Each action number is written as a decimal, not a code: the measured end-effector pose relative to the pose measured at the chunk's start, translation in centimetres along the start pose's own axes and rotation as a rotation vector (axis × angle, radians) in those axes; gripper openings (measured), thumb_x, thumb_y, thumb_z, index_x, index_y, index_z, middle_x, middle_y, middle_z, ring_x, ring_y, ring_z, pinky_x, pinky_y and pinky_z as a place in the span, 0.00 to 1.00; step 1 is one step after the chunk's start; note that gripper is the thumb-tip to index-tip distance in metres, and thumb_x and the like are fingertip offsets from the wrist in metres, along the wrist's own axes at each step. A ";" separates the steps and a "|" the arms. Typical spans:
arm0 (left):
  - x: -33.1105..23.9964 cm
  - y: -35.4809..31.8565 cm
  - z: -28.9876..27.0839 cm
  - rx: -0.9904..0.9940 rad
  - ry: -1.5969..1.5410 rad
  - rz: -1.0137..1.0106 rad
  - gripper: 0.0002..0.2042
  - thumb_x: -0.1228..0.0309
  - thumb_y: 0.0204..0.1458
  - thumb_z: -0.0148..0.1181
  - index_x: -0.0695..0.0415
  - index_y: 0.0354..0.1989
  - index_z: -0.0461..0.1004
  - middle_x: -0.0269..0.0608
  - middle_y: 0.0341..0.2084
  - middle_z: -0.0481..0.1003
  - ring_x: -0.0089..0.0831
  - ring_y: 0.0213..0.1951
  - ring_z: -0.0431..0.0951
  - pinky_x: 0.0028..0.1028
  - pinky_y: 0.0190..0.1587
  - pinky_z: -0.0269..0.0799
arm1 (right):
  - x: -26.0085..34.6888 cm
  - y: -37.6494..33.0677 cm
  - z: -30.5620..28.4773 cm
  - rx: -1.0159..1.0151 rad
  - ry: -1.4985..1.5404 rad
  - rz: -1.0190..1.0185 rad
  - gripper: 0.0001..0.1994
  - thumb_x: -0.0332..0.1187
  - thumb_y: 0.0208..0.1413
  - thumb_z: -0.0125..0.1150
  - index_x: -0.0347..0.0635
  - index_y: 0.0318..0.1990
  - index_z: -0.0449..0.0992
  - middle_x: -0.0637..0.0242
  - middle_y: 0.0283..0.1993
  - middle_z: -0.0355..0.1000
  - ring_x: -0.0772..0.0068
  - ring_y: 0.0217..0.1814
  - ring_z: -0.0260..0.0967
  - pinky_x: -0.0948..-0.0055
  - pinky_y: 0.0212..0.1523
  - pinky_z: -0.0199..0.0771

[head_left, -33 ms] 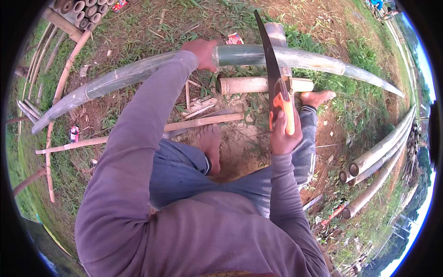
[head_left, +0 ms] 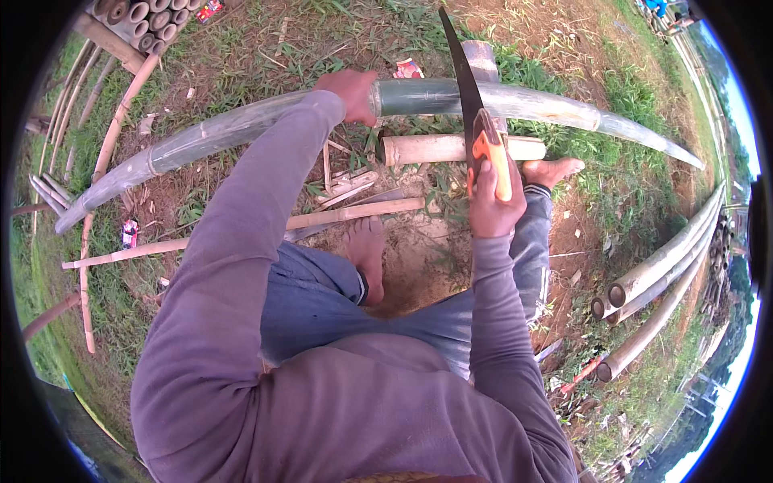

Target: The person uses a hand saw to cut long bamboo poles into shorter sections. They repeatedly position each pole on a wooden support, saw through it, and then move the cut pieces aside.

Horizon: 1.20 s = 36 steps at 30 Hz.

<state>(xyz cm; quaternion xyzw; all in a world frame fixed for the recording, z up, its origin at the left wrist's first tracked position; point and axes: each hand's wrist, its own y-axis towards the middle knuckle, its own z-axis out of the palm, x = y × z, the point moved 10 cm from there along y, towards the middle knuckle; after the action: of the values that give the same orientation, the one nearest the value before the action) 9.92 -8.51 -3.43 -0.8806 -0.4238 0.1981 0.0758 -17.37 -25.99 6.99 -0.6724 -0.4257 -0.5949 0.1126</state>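
Clearly we pin the long green bamboo pole [head_left: 435, 97] with our left hand [head_left: 350, 95] wrapped over it at 11 o'clock, steadying it, while our right hand [head_left: 493, 205] grips the orange-handled saw [head_left: 475, 121], whose blade seems to meet the pole at 12. A short cut bamboo piece [head_left: 435, 150] and splints [head_left: 354, 213] lie beneath; more poles [head_left: 660, 274] rest at 3 o'clock.

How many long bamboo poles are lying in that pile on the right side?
3 can be made out: the upper pole, a second pole just beneath it, and a lower pole nearest the frame edge. More may be hidden behind them.
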 end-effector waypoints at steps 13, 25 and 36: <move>1.0 0.9 -0.8 0.046 -0.026 0.005 0.44 0.51 0.33 0.80 0.48 0.66 0.74 0.50 0.51 0.83 0.51 0.52 0.84 0.46 0.57 0.79 | -2.0 -9.5 -6.6 0.008 0.144 0.193 0.22 0.30 0.71 0.61 0.23 0.66 0.70 0.49 0.61 0.76 0.62 0.59 0.77 0.64 0.56 0.84; 1.2 1.3 -0.9 0.145 -0.104 0.023 0.42 0.52 0.33 0.81 0.48 0.63 0.76 0.49 0.50 0.84 0.50 0.53 0.84 0.45 0.57 0.78 | -0.2 -12.4 -8.7 0.038 0.152 0.255 0.25 0.32 0.72 0.61 0.21 0.68 0.68 0.46 0.63 0.76 0.57 0.64 0.77 0.63 0.57 0.86; 0.6 2.1 -0.7 0.061 -0.081 0.074 0.46 0.50 0.35 0.81 0.51 0.67 0.69 0.50 0.55 0.81 0.51 0.55 0.82 0.47 0.60 0.76 | -2.3 2.0 0.0 -0.045 -0.069 -0.027 0.19 0.27 0.66 0.68 0.31 0.61 0.75 0.62 0.52 0.78 0.78 0.48 0.76 0.78 0.47 0.77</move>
<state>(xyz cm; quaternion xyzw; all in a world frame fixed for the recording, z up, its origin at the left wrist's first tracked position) 12.04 -9.33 -3.59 -0.8842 -0.3874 0.2490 0.0778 -15.81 -28.21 5.66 -0.6891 -0.4251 -0.5821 0.0746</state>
